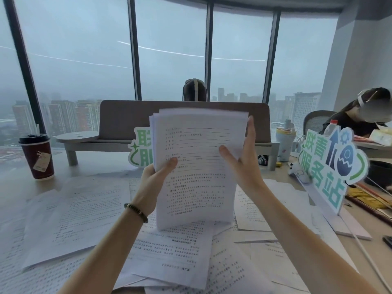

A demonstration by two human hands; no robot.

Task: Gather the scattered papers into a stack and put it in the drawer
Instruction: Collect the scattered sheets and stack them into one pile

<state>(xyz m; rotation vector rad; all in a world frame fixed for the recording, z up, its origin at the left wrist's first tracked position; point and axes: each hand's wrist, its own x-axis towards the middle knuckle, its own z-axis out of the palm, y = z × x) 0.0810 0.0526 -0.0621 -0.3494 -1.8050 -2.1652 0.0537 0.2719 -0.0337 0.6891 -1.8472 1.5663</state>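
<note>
I hold a stack of printed papers [197, 166] upright above the desk, its lower edge resting on the sheets below. My left hand [158, 177] grips the stack's left edge, thumb on the front page. My right hand [241, 158] lies flat against the right edge, fingers straight up behind the sheets and thumb on the front. Several loose printed sheets [80, 211] lie scattered over the desk [12, 183] below and around my arms, overlapping each other. No drawer is in view.
A red paper coffee cup [39, 157] stands at the left. A grey monitor riser [118, 126] spans the back. A green cut-out sign [331, 164] stands at the right, another [141, 149] behind the stack. Two people sit beyond the desk.
</note>
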